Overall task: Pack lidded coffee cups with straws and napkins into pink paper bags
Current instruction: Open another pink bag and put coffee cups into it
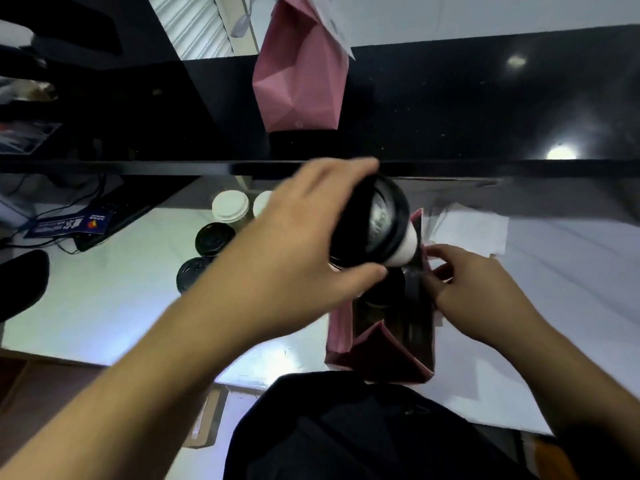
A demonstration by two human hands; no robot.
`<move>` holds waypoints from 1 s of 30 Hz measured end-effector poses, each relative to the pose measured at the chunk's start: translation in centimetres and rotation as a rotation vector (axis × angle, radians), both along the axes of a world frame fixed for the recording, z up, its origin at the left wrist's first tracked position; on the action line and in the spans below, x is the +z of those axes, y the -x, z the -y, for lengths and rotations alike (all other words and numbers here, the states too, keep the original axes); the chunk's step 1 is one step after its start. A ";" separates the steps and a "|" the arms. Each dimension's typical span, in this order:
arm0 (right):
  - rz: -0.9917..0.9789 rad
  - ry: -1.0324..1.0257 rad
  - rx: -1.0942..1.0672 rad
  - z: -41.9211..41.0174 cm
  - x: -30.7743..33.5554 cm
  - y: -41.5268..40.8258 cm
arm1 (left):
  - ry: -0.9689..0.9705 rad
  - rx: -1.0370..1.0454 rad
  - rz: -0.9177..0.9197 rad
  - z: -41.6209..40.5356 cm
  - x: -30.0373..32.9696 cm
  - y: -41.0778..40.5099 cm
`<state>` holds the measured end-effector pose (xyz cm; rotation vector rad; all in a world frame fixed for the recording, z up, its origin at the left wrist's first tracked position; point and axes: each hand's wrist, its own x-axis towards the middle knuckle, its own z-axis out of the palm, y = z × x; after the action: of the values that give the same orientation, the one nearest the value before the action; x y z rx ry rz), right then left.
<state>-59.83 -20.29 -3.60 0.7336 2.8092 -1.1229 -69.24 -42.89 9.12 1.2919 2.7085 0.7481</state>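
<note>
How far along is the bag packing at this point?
Done: one pink bag stands closed on the black counter. In hand: the left hand tips a black-lidded cup into the open pink bag, whose rim the right hand pinches. Left: four lidded cups wait on the table; napkins lie behind; no straws visible.

One view only: head cam, wide-angle, worn on the person, looking fwd and steeply down over the white table [104, 306]. Very close to the work: both forearms enter from the bottom edge, left hand [298, 244] and right hand [474, 292] fill the middle. Top of frame reaches the black counter [450, 109] beyond the table. Edges bend w/ lens distortion; hands slightly motion-blurred. No 2nd view, so no overlap.
</note>
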 end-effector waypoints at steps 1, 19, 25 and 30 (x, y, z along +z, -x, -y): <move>-0.003 0.019 -0.002 -0.1 0.1 -0.1 | 0.045 -0.054 0.000 -1.0 -0.4 -0.2; -0.001 0.001 -0.039 0.1 0.4 -1.3 | 0.646 -0.549 -0.062 -8.1 -12.3 1.3; -0.008 0.014 -0.052 0.1 0.3 -1.6 | 0.701 -0.597 -0.106 -7.2 -14.5 0.9; -0.012 0.033 -0.062 0.0 0.2 -2.0 | 0.630 -0.625 -0.098 -6.3 -15.7 0.7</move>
<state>-57.78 -20.29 -3.39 0.8194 2.7884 -1.1844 -69.91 -36.56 -6.54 1.8225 2.0847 -0.2138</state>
